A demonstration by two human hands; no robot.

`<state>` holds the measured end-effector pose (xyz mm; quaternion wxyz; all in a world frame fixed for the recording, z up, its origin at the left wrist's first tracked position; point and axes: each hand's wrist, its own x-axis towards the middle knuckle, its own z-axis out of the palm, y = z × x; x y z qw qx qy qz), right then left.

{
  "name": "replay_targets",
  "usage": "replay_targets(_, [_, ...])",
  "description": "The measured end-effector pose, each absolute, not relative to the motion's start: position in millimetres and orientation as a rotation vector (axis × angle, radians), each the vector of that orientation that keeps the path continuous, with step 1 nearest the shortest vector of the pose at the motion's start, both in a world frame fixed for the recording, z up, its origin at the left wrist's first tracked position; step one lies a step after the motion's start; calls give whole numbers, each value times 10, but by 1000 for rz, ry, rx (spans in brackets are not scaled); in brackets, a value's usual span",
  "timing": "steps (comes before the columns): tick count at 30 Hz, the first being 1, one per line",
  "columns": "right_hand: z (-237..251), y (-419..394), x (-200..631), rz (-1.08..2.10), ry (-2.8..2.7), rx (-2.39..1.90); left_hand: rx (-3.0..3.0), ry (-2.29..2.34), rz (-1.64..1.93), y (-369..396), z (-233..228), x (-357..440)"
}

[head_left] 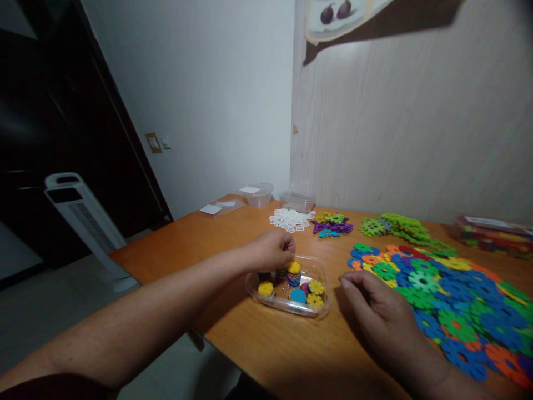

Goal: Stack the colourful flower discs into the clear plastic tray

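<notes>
My left hand (270, 250) reaches over a clear plastic tub (325, 278), its fingers pinched together at the top of a stack of small flower-shaped discs (293, 275) with yellow uppermost. The fingertips partly hide that stack. Other small stacks stand in the tub, one topped by a yellow disc (266, 289). Loose discs lie at its right end, among them a blue disc (298, 296) and a yellow disc (315, 301). To the right of the tub, my right hand (377, 305) rests loosely curled beside larger flower discs, with nothing visible in its fingers.
A wide heap of large coloured flower discs (453, 300) covers the table's right side. Farther back are white pieces (291, 219), purple and yellow pieces (333, 225), green pieces (395, 226), clear containers (297, 200) and a filled bag (495, 233). The table's left edge (133, 272) drops to the floor.
</notes>
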<state>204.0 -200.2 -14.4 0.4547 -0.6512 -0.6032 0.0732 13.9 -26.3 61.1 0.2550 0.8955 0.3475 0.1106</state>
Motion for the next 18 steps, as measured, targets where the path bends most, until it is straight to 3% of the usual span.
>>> replay_targets(18, [-300, -1907, 2255, 139, -1447, -1681, 1978, 1247, 902, 662, 40, -649])
